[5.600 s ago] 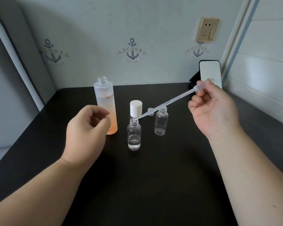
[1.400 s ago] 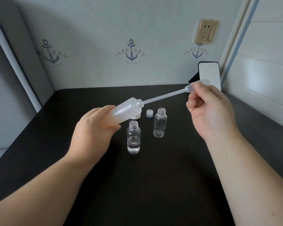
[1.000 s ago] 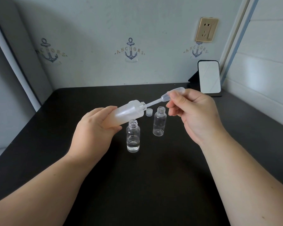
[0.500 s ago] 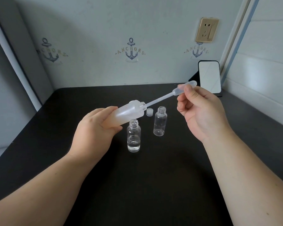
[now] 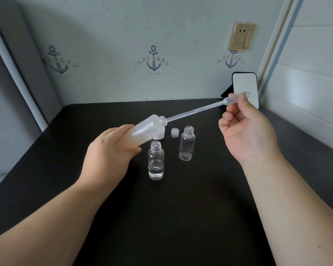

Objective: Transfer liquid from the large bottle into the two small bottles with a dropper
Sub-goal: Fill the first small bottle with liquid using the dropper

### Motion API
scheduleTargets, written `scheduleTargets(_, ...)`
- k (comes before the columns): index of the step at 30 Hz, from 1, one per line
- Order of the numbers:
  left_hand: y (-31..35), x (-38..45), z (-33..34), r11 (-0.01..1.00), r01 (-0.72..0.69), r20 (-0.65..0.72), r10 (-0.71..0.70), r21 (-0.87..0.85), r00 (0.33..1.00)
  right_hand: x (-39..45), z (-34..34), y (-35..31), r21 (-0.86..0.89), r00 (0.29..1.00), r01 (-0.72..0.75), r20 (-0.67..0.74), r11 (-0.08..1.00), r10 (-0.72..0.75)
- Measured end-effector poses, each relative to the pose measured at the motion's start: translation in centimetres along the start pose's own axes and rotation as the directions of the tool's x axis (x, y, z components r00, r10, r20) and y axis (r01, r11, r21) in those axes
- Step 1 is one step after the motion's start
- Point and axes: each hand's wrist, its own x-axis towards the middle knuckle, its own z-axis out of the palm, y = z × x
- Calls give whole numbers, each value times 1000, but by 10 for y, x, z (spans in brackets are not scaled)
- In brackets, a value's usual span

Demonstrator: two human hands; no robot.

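Observation:
My left hand (image 5: 108,156) grips the large frosted bottle (image 5: 146,129), tilted with its open neck pointing up and to the right. My right hand (image 5: 246,131) pinches the bulb of the clear plastic dropper (image 5: 196,111), whose tip is at the large bottle's mouth. Two small clear bottles stand uncapped on the black table (image 5: 181,217): the near one (image 5: 155,163) holds a little clear liquid, the far right one (image 5: 186,144) looks empty.
A small clear cap (image 5: 174,132) lies behind the small bottles, and a white cap (image 5: 159,136) shows partly behind the large bottle. A phone (image 5: 245,87) leans in the back right corner. Walls close the table at the back and right.
My right hand has drawn back up and to the right, pulling the dropper most of the way out of the tilted large bottle. My left hand holds the bottle still.

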Motion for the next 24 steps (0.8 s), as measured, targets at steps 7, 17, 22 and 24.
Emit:
scheduleTargets(7,0,2,-3,990,70,-7,-71,-122,997,5,-7,-4,113,992,16,-122,993,-2)
scheduleTargets(17,-4,4,0,957,189,-18,-198,-222,980,5,-6,0,99,995,-32,-91,995,41)
scheduleTargets(22,-4,7,2,937,241,-1,-249,-253,968,4,-4,-1,71,997,-35,-72,997,40)
scheduleTargets(24,-2,7,1,934,249,8,-255,-258,967,4,-3,-1,58,997,-37,-69,998,41)
